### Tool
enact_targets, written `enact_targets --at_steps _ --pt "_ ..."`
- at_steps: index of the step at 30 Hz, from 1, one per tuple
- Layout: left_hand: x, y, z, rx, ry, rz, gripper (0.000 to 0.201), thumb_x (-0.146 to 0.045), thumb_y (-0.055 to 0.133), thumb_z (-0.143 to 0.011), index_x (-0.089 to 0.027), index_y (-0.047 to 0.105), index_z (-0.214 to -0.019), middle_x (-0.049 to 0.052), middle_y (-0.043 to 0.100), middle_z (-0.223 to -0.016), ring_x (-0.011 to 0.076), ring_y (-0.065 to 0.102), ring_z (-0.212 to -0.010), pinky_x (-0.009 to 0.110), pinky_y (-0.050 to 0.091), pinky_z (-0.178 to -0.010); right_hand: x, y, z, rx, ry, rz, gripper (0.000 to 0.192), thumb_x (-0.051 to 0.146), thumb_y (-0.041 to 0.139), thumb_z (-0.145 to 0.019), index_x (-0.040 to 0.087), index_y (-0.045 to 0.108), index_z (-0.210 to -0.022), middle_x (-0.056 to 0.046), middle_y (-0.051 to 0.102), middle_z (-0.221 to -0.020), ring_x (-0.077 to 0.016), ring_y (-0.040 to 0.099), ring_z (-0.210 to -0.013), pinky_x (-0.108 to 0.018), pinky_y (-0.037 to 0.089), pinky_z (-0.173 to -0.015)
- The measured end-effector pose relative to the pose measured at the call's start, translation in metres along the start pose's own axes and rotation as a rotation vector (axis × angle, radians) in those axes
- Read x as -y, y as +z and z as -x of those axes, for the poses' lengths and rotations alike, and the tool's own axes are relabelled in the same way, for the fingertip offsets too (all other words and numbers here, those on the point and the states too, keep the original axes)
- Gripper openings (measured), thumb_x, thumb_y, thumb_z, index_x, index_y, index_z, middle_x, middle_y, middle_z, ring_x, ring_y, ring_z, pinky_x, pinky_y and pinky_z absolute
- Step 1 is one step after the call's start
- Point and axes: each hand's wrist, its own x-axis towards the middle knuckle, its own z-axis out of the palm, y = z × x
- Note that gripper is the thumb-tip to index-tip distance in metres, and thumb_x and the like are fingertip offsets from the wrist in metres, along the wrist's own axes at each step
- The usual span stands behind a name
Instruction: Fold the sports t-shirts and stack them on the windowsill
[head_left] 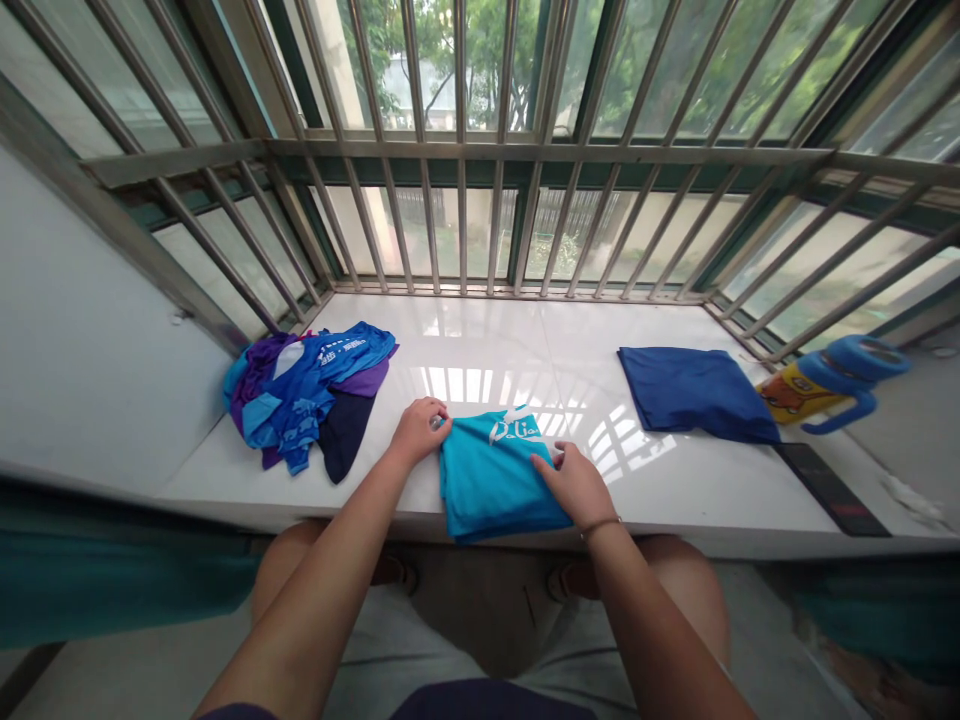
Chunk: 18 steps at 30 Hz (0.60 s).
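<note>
A turquoise folded shirt (495, 475) with white lettering lies on the white sill in front of me, its near edge hanging slightly over the front. My left hand (420, 430) pinches the shirt's far left corner between thumb and fingers. At the shirt's right side, my right hand (577, 480) rests with its fingers bent and apart, the thumb touching the cloth. Whether any cloth is gripped there is hard to see.
A heap of crumpled blue and purple clothes (307, 390) lies at the left. To the right are a folded dark blue garment (690, 390), a blue and yellow bottle (825, 385) and a flat black object (836, 490). Metal window bars (461, 220) enclose the white sill (480, 320).
</note>
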Motion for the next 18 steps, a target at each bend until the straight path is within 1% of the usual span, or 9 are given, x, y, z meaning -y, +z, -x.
enact_targets --at_steps 3,5,6,7,9,11,12,15,18 --pt "-0.001 0.0 0.0 -0.004 0.008 -0.003 0.005 -0.023 0.068 -0.09 -0.024 0.068 -0.085 0.008 0.078 -0.106 0.029 0.072 -0.107 0.047 0.056 -0.102 0.008 -0.003 -0.017 0.143 -0.017 -0.073 0.039 0.043 0.078 -0.09 0.015 0.079 -0.117 -0.015 0.083 -0.111 -0.0346 0.077 -0.107 -0.037 0.054 -0.088" --pt "-0.002 0.0 0.0 -0.009 0.009 -0.008 0.006 -0.022 0.065 -0.091 -0.024 0.068 -0.087 0.008 0.078 -0.105 0.0291 0.071 -0.106 0.047 0.056 -0.101 0.012 -0.004 -0.023 0.19 -0.062 -0.105 0.022 0.038 0.076 -0.088 0.019 0.082 -0.099 -0.011 0.084 -0.099 -0.0318 0.079 -0.097 -0.035 0.054 -0.083" --pt "-0.002 0.0 0.0 -0.013 0.007 -0.011 0.006 -0.022 0.064 -0.092 -0.024 0.068 -0.089 0.008 0.078 -0.104 0.029 0.071 -0.105 0.047 0.056 -0.101 0.012 -0.005 -0.025 0.202 -0.081 -0.122 0.019 0.037 0.075 -0.089 0.02 0.082 -0.095 -0.009 0.085 -0.096 -0.0307 0.079 -0.095 -0.034 0.054 -0.082" --pt "-0.001 0.001 0.0 -0.016 0.003 -0.015 0.006 -0.023 0.063 -0.093 -0.024 0.068 -0.09 0.008 0.078 -0.103 0.0289 0.071 -0.104 0.046 0.056 -0.1 0.012 -0.006 -0.027 0.205 -0.099 -0.142 0.02 0.037 0.073 -0.09 0.021 0.082 -0.095 -0.008 0.085 -0.098 -0.0302 0.079 -0.096 -0.034 0.055 -0.083" --pt "-0.001 0.001 0.0 -0.022 -0.006 -0.022 0.007 -0.023 0.062 -0.094 -0.024 0.068 -0.092 0.008 0.077 -0.102 0.0287 0.071 -0.103 0.046 0.056 -0.099 0.008 -0.012 -0.032 0.188 -0.126 -0.183 0.027 0.041 0.068 -0.094 0.021 0.082 -0.106 -0.008 0.085 -0.11 -0.0301 0.079 -0.104 -0.034 0.057 -0.087" --pt "-0.001 0.002 0.0 -0.026 -0.015 -0.029 0.007 -0.023 0.062 -0.095 -0.025 0.067 -0.092 0.008 0.077 -0.102 0.0288 0.071 -0.104 0.046 0.056 -0.099 0.0 -0.022 -0.038 0.14 -0.128 -0.2 0.036 0.045 0.062 -0.097 0.021 0.08 -0.117 -0.008 0.084 -0.119 -0.0293 0.078 -0.11 -0.034 0.058 -0.091" --pt "-0.001 0.002 0.0 -0.027 -0.018 -0.031 0.007 -0.023 0.062 -0.095 -0.025 0.067 -0.091 0.008 0.077 -0.102 0.0289 0.071 -0.104 0.046 0.056 -0.1 -0.005 -0.029 -0.043 0.108 -0.122 -0.192 0.037 0.045 0.06 -0.098 0.021 0.079 -0.119 -0.007 0.084 -0.12 -0.0288 0.077 -0.11 -0.034 0.059 -0.092" --pt "-0.001 0.002 0.001 -0.03 -0.025 -0.036 0.008 -0.022 0.061 -0.095 -0.025 0.066 -0.09 0.008 0.078 -0.103 0.0291 0.071 -0.104 0.047 0.056 -0.1 -0.021 -0.056 -0.059 0.002 -0.087 -0.12 0.033 0.044 0.061 -0.098 0.021 0.078 -0.114 -0.009 0.083 -0.114 -0.0286 0.077 -0.107 -0.034 0.057 -0.091" --pt "-0.001 0.001 0.001 -0.031 -0.027 -0.034 0.009 -0.021 0.06 -0.095 -0.025 0.065 -0.088 0.008 0.078 -0.103 0.0288 0.071 -0.104 0.046 0.056 -0.1 -0.035 -0.092 -0.077 -0.077 -0.049 -0.047 0.026 0.04 0.064 -0.097 0.02 0.076 -0.106 -0.01 0.081 -0.105 -0.0291 0.074 -0.1 -0.035 0.053 -0.087"
